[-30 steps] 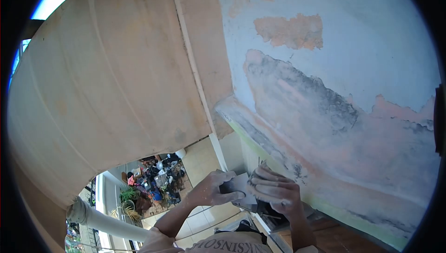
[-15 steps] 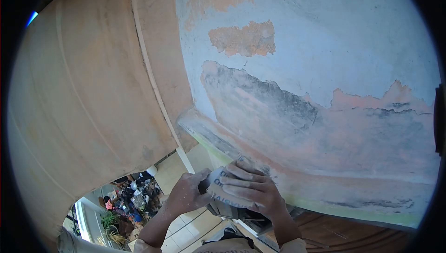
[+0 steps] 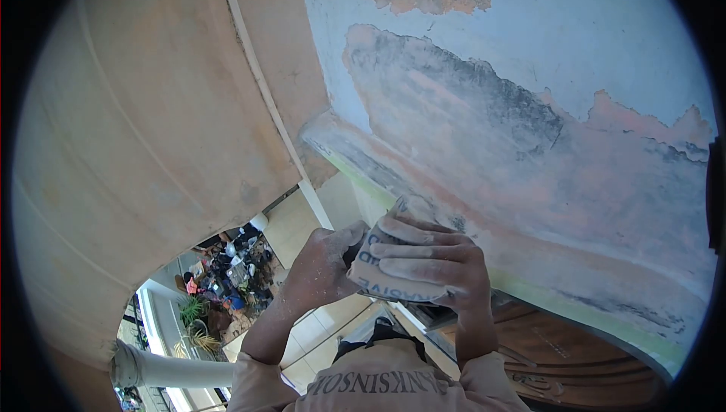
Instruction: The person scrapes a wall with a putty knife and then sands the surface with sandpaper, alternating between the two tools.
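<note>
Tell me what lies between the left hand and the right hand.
The printed sheet, held between the left hand and right hand, as the head view shows.

Through my head view, my left hand (image 3: 325,264) and right hand (image 3: 435,257) hold printed abrasive paper (image 3: 382,281) near the patchy wall (image 3: 491,136)

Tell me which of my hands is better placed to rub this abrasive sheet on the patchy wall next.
Probably your right hand: its fingers already lie across the abrasive sheet, on the side toward the patchy wall. Your left hand is at the opposite edge.
</note>
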A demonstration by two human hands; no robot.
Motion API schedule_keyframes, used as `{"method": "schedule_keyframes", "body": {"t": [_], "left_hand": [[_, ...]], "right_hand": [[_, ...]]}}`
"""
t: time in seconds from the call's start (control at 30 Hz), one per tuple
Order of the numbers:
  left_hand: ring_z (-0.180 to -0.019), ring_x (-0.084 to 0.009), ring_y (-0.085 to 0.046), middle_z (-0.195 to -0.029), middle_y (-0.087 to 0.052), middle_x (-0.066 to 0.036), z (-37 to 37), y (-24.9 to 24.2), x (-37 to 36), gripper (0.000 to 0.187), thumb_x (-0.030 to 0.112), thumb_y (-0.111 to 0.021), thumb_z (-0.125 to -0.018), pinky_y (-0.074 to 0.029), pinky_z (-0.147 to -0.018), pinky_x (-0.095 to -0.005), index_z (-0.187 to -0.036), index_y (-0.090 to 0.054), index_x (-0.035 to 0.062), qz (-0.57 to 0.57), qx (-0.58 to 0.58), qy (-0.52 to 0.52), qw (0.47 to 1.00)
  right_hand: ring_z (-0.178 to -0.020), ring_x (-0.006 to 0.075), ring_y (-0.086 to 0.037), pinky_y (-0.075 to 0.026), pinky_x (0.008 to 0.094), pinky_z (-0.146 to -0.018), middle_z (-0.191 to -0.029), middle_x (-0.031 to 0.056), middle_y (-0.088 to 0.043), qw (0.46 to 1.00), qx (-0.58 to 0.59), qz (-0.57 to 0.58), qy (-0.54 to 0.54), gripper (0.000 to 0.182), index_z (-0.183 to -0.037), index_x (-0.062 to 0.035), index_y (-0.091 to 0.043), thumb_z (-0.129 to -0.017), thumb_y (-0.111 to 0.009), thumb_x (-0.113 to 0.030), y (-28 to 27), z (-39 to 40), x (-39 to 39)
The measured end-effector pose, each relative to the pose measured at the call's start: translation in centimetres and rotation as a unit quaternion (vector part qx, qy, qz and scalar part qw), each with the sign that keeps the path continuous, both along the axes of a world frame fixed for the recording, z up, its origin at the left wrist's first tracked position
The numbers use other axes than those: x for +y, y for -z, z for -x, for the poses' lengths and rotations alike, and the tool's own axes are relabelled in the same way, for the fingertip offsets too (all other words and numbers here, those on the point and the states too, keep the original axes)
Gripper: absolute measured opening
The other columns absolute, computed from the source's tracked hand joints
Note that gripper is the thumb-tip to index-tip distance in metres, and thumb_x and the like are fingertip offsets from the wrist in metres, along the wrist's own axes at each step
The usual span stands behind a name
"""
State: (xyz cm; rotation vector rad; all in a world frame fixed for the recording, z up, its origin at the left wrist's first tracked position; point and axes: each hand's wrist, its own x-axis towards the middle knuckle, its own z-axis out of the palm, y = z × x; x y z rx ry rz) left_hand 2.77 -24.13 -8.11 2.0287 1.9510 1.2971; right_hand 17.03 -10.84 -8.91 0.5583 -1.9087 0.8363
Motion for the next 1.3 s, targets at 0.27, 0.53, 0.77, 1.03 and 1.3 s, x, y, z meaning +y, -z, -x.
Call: {"method": "schedule_keyframes", "body": {"t": [0.27, 0.53, 0.77, 1.03, 1.3], "left_hand": [[-0.051, -0.0242, -0.058, -0.06, -0.058, -0.016, 0.1, 0.2, -0.6, 0.039, 0.029, -0.079, -0.068, -0.045, -0.051, -0.0308, -0.083, -0.06, -0.0013, 0.055, -0.02, -0.051, 0.997], [-0.058, -0.034, -0.06, -0.061, -0.058, -0.017, 0.6, -0.2, -0.5, 0.034, 0.022, -0.073, -0.071, -0.048, -0.055, -0.0374, -0.092, -0.059, -0.0002, 0.067, 0.058, -0.064, 0.994], [-0.06, -0.0335, -0.06, -0.066, -0.06, -0.018, 0.1, 0.1, -0.7, 0.032, 0.024, -0.073, -0.073, -0.048, -0.058, -0.0393, -0.09, -0.06, -0.0002, -0.009, 0.13, -0.084, 0.988], [-0.057, -0.032, -0.058, -0.064, -0.059, -0.018, 1.1, 0.6, -0.4, 0.034, 0.023, -0.075, -0.071, -0.046, -0.056, -0.0376, -0.093, -0.06, 0.001, -0.003, 0.101, -0.069, 0.992], [-0.048, -0.0197, -0.054, -0.058, -0.055, -0.011, 2.2, 0.8, -0.7, 0.034, 0.023, -0.08, -0.069, -0.044, -0.05, -0.029, -0.083, -0.059, 0.0005, 0.05, -0.015, -0.021, 0.998]], "right_hand": [[-0.113, 0.0272, -0.056, -0.043, 0.0427, -0.1, -0.116, 0.0072, -0.063, 0.987, -0.094, -0.086, 0.1, 0.039, -0.105, -0.0086, -0.063, -0.068, -0.063, 0.001, -0.2, -0.7, -0.6], [-0.115, 0.0261, -0.055, -0.042, 0.0415, -0.102, -0.115, 0.0102, -0.062, 0.969, -0.074, -0.159, 0.175, 0.036, -0.105, -0.0069, -0.061, -0.07, -0.068, -0.011, 0.4, 0.3, -0.7], [-0.116, 0.0262, -0.054, -0.04, 0.0436, -0.103, -0.117, 0.0087, -0.061, 0.976, -0.051, -0.109, 0.179, 0.041, -0.106, -0.0056, -0.06, -0.066, -0.066, -0.003, 1.4, 0.6, 0.6], [-0.116, 0.0254, -0.054, -0.041, 0.0418, -0.102, -0.117, 0.0078, -0.062, 0.985, -0.06, -0.042, 0.158, 0.039, -0.107, -0.0105, -0.062, -0.07, -0.063, 0.0, 2.1, 1.3, 1.5], [-0.117, 0.0254, -0.053, -0.04, 0.0433, -0.103, -0.114, 0.0095, -0.063, 0.99, -0.076, 0.06, 0.103, 0.036, -0.108, -0.0103, -0.062, -0.073, -0.062, -0.002, 2.1, 1.5, 1.7]]}}
